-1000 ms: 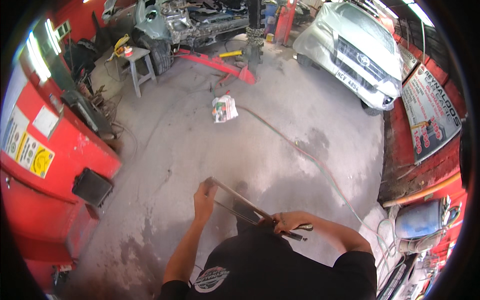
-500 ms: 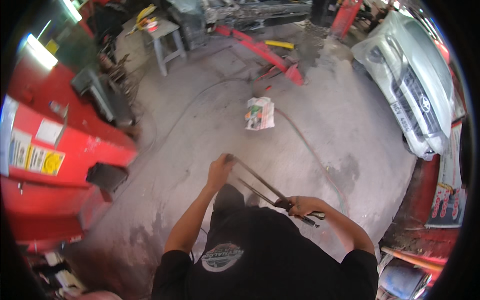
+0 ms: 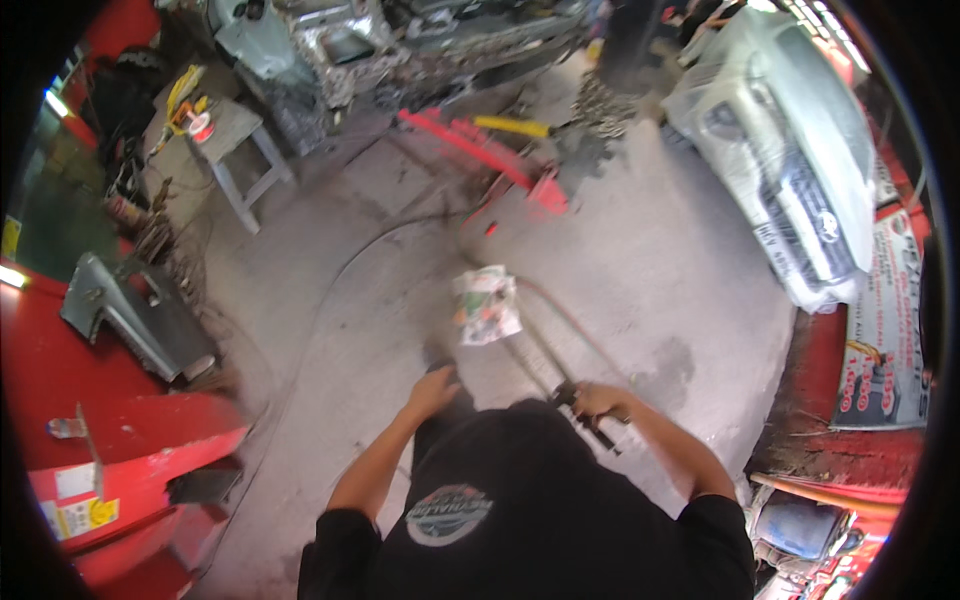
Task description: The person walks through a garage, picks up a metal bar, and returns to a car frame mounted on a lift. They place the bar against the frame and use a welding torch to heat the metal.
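My right hand (image 3: pixel 598 400) is closed around the dark handle end of a long metal tool with two roughly parallel rods (image 3: pixel 545 352). The rods run away from me toward a crumpled printed plastic bag (image 3: pixel 487 305) on the floor. A short dark end of the tool sticks out below my right hand, pointing back toward my body. My left hand (image 3: pixel 433 392) is apart from the tool, over my left leg. Its fingers are blurred, so how far they are closed does not show.
A red lift arm (image 3: pixel 475 150) lies ahead, before a stripped car body (image 3: pixel 345 50). Hoses (image 3: pixel 375 235) cross the concrete. Left are a grey stool (image 3: pixel 230 135), a grey car panel (image 3: pixel 140 315) and red panels (image 3: pixel 150 450). A plastic-wrapped car front (image 3: pixel 790 170) stands right.
My left hand has come off the far end of the tool and moved down. The rods now point more straight ahead. My view has shifted, bringing the bag lower in the picture.
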Motion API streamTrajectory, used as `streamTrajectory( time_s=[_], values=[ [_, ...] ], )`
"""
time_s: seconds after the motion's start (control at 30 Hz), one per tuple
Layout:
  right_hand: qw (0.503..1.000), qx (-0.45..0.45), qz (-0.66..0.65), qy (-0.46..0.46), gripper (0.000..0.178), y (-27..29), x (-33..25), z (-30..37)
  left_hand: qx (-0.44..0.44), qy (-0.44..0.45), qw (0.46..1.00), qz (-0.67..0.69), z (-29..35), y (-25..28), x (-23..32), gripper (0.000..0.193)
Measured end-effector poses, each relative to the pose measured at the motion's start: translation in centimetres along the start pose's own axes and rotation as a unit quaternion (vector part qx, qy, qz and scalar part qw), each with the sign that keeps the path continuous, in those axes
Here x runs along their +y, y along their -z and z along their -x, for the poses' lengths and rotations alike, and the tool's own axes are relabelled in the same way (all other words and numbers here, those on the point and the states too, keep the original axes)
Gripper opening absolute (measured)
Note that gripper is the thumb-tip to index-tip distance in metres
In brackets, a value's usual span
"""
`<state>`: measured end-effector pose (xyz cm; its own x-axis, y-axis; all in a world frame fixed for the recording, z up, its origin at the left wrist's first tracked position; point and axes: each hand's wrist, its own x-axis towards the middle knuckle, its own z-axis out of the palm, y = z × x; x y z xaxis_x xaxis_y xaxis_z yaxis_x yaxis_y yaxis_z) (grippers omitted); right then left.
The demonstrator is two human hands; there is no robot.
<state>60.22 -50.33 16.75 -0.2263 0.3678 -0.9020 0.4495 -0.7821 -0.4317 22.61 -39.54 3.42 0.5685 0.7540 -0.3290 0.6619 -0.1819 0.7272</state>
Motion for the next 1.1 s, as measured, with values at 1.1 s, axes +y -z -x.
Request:
streamTrajectory(
  time_s=[1.1],
  values=[
    [0.975, -0.185, -0.105, 0.056, 0.059, 53.3, -35.2, -62.3, -0.388, 0.053, 0.844, 0.368, -65.2, -0.5, -0.7, 0.046]
  ],
)
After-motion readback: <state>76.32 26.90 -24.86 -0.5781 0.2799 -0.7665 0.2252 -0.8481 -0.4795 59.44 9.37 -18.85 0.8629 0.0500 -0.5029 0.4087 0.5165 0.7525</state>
